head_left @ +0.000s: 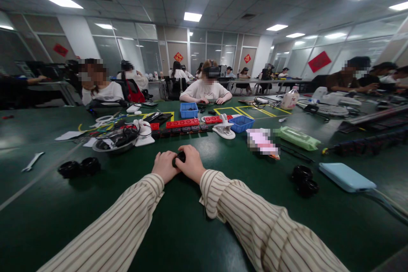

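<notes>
While both arms in striped sleeves reached out over the green table, the left hand and the right hand sat close together, touching. They were both closed around a small black part. Only a bit of it showed between the fingers, just in front of the person.

The part looked hard and stiff, like plastic. It looked light too, since the hands hid nearly all of it. It seemed best to grip it by its round sides, one hand on each end. It might be a little smooth, so a firm hold looked wise.

To the left of the hands lay two black round parts, side by side. Farther left was a white wrench. To the right of the hands lay two more black round parts, and beyond them a light blue flat box with a cable.

Past the hands, a little to the left, stood a round bowl full of black wires. Behind it ran a row of red and black blocks. A blue bin sat farther off, and what was in it could not be seen. A second blue bin sat to the right of the row, and its inside was hidden too. A green packet lay beyond on the right.

Far across the table, another person sat working.
</notes>
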Demonstrator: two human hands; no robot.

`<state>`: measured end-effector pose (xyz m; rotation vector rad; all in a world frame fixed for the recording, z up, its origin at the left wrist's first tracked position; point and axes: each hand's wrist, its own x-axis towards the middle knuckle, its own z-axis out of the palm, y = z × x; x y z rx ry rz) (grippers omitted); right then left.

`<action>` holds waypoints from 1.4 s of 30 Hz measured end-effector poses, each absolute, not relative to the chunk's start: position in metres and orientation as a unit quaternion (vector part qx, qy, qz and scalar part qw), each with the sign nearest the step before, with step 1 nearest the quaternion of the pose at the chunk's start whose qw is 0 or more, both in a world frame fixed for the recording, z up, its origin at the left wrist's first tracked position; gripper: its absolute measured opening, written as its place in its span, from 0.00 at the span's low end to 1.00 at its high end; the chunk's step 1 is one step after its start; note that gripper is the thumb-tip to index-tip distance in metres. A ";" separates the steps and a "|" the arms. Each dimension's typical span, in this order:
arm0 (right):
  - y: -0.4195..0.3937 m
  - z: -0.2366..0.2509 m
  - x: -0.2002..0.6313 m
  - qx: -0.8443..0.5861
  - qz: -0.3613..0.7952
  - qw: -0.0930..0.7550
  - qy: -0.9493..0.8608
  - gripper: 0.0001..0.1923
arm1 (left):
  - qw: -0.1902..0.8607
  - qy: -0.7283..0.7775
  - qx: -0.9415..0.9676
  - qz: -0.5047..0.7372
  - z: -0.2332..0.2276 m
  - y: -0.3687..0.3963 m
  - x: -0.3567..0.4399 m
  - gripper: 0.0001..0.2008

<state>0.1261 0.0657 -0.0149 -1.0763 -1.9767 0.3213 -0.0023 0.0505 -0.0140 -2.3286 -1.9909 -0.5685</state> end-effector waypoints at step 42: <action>0.062 -0.013 0.127 -0.459 0.113 0.395 -0.788 0.19 | 0.008 -0.641 -0.749 -0.170 -0.013 0.049 -0.002 0.21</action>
